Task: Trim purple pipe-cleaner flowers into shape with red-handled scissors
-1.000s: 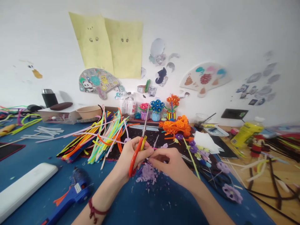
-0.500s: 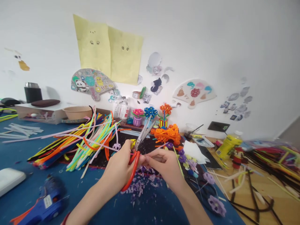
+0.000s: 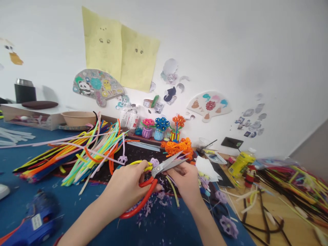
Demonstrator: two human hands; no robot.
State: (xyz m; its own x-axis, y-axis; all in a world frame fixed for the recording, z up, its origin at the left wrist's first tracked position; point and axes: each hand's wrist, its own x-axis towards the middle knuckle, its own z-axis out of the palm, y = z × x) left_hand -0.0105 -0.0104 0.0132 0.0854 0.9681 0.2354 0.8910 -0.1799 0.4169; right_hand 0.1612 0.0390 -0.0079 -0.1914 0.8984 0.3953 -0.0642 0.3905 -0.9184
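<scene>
My left hand (image 3: 130, 182) is closed around the red-handled scissors (image 3: 158, 169), whose blades are parted and point right, towards my other hand. A yellow looped piece (image 3: 140, 163) shows beside its fingers. My right hand (image 3: 186, 177) has its fingers pinched together just below the blades. A thin lilac pipe cleaner (image 3: 182, 156) lies along the blades at those fingertips; its held end is hidden. Below the pinch hangs a pale yellow pipe cleaner (image 3: 174, 193), and I cannot tell whether it is gripped. Behind the scissors is a small lilac flower (image 3: 154, 162).
A bundle of coloured pipe cleaners (image 3: 84, 150) lies left, with a blue glue gun (image 3: 38, 218) in front. Orange pipe-cleaner flowers (image 3: 176, 147) and potted flowers (image 3: 162, 128) stand at the back. Purple scraps (image 3: 148, 206) litter the mat. Yellow bottle (image 3: 241, 163) at right.
The scissors have swung from pointing upward to pointing right, so their blades now lie above my right hand's fingertips. My two hands are slightly farther apart. The view has shifted a little.
</scene>
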